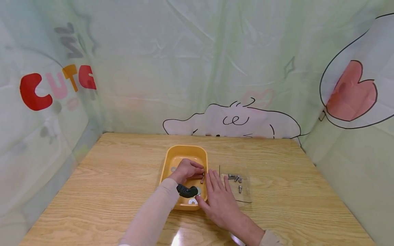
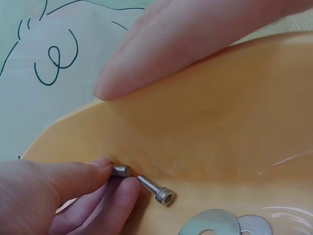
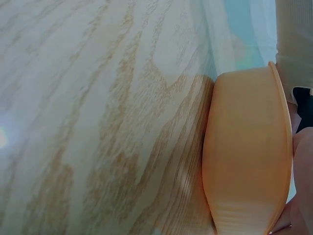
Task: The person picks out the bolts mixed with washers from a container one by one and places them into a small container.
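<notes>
Inside the orange tray (image 1: pixel 184 147), near its right wall, the left hand (image 1: pixel 186 169) pinches a small metal cylinder (image 2: pixel 121 170) between thumb and fingers. Only one end of that piece shows; the fingers cover the rest. A socket-head screw (image 2: pixel 157 191) lies on the tray floor, its threaded tip close to the pinched piece and its head pointing away. The right hand (image 1: pixel 222 205) rests against the tray's right rim, fingers extended along it and thumb over the near right edge. In the left wrist view, its fingers lie across the top of the wall.
Washers (image 1: pixel 193 201) lie on the tray floor, larger and smaller ones overlapping in the left wrist view. Right of the tray, several screws (image 1: pixel 237 178) rest on a clear sheet or shallow holder (image 1: pixel 247 186) beside thin dark rods (image 1: pixel 220 170). Printed cloth walls (image 1: pixel 138 85) enclose the wooden table (image 1: pixel 123 164).
</notes>
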Motion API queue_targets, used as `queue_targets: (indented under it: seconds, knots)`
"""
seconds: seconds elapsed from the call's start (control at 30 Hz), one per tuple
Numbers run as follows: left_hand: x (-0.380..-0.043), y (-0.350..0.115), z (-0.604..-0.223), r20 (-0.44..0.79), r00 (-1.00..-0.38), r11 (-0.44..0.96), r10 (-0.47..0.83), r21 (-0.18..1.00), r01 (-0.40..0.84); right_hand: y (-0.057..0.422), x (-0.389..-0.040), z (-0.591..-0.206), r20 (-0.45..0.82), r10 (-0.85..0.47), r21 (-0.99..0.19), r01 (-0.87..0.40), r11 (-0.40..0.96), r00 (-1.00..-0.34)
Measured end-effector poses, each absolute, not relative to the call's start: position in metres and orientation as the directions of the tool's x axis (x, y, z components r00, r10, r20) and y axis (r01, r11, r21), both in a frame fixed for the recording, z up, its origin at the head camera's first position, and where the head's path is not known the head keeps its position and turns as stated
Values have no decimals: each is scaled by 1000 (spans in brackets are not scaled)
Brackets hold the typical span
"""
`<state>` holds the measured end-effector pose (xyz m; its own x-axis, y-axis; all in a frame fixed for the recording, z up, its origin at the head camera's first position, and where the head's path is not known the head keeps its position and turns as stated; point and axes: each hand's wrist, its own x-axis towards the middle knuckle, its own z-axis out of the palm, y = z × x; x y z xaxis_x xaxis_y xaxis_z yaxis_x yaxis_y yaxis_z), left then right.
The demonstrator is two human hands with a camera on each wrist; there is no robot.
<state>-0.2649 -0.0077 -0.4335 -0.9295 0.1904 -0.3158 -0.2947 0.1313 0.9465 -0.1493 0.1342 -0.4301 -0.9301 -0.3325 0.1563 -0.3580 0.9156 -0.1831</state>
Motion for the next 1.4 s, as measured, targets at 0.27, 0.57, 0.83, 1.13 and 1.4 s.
queue_targets:
  seconds: [0.27, 0.57, 0.83, 1.13, 1.4]
  knots:
    - [-266, -8, -436, -295, -936, 112, 192, 954, -278, 133, -149, -432, 167, -334, -182, -362, 914, -928]
    - [-267, -9, -435, -287, -938, 129, 193, 955, -266, 133, -149, -433, 151, -328, -180, -352, 918, -933]
    - [-268, -14, -430, -294, -937, 137, 190, 953, -271, 134, -150, -432, 152, -327, -197, -352, 915, -933]
    - [-272, -16, -425, -300, -935, 132, 191, 951, -278, 140, -151, -429, 129, -336, -219, -357, 908, -933]
    - [-276, -15, -419, -276, -939, 102, 205, 960, -260, 151, -153, -423, 150, -323, -201, -349, 916, -935]
